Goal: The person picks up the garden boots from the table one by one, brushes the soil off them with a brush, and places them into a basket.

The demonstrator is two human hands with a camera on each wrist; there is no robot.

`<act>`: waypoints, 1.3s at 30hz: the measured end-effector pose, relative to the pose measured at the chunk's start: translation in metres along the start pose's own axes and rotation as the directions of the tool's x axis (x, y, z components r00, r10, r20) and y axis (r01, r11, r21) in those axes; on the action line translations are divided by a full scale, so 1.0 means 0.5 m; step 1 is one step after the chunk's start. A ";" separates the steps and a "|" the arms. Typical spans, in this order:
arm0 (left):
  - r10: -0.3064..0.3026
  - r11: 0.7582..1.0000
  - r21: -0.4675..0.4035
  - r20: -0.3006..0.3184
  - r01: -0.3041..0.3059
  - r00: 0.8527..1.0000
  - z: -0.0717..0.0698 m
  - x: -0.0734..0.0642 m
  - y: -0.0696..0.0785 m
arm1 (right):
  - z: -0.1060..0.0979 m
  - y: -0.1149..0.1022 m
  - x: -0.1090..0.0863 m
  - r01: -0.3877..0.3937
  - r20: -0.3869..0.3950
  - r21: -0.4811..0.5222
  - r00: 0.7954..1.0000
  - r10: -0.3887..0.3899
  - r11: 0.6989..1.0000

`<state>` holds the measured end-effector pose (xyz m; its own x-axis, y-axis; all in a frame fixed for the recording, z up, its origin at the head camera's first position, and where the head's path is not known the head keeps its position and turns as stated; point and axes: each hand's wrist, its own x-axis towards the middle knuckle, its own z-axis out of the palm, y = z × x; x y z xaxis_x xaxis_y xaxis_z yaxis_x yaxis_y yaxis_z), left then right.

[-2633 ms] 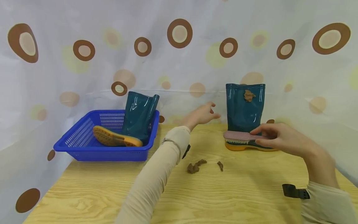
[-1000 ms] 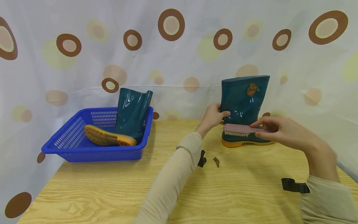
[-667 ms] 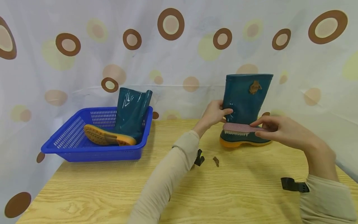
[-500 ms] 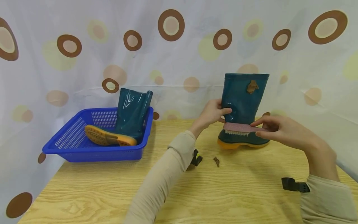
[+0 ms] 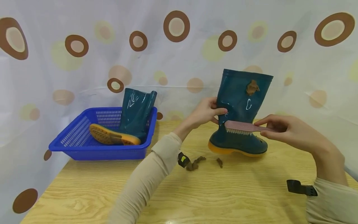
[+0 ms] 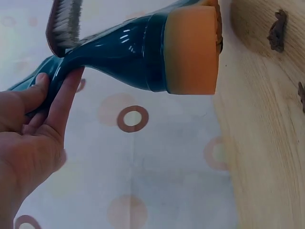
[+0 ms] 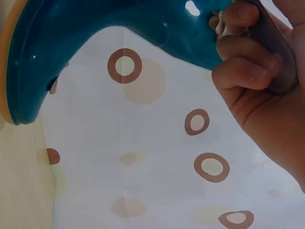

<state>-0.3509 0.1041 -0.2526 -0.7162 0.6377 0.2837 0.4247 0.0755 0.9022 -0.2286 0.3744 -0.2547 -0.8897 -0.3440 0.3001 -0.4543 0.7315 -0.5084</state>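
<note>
Boot [image 5: 235, 101], right of centre: dark teal; boot sole [image 5: 222, 149]: orange-yellow. Clump [image 5: 252, 87], right of frame: brown. Brush [image 5: 241, 126], right of centre: pink back, whitish bristles [image 5: 237, 132]. Basket [image 5: 104, 153], left of frame: solid blue, slotted lattice walls. Second boot [image 5: 135, 116], left: teal, orange-yellow underside. Desk [image 5: 223, 199], lower frame: pale yellow, wavy wood grain. Crumbs [image 5: 192, 166], lower centre: brown. Curtain [image 5: 179, 62], background: white, printed with brown rings, beige and pale-yellow dots. Sleeves [image 5: 148, 177]: beige.

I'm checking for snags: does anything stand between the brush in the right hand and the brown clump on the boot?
Nothing visible does: only bare boot lies between the brush and the brown clump above it. The left hand grips the boot off to one side.
</note>
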 end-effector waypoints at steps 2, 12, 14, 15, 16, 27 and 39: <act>0.009 1.000 0.019 0.000 -0.009 1.000 -0.014 -0.026 0.010 | 0.001 -0.010 -0.001 0.017 -0.002 0.014 1.000 -0.017 1.000; 0.110 0.990 0.089 -0.015 -0.109 0.994 -0.065 -0.159 0.054 | 0.008 -0.073 -0.008 0.094 -0.013 0.014 0.995 -0.094 0.995; 0.122 0.988 0.093 -0.023 -0.120 0.992 -0.070 -0.187 0.051 | 0.011 -0.084 -0.009 0.116 0.002 -0.010 0.993 -0.116 0.993; 0.127 0.988 0.095 -0.031 -0.124 0.991 -0.071 -0.200 0.049 | 0.012 -0.090 -0.009 0.122 0.009 -0.027 0.992 -0.122 0.992; 0.134 0.987 0.097 -0.037 -0.130 0.990 -0.073 -0.212 0.047 | 0.013 -0.096 -0.009 0.126 0.017 -0.038 0.992 -0.126 0.991; 0.077 0.990 0.132 -0.146 -0.058 0.986 -0.091 -0.315 0.008 | 0.026 -0.124 -0.011 0.264 0.014 -0.111 0.964 -0.265 0.958; -0.051 0.982 0.179 -0.101 0.069 0.994 -0.124 -0.370 -0.021 | 0.041 -0.147 -0.003 0.325 0.000 -0.141 0.944 -0.329 0.935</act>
<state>-0.2572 -0.0622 -0.2943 -0.7893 0.5523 0.2682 0.4663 0.2550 0.8471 -0.1950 0.3091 -0.2343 -0.6911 -0.5655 0.4501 -0.7079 0.6552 -0.2638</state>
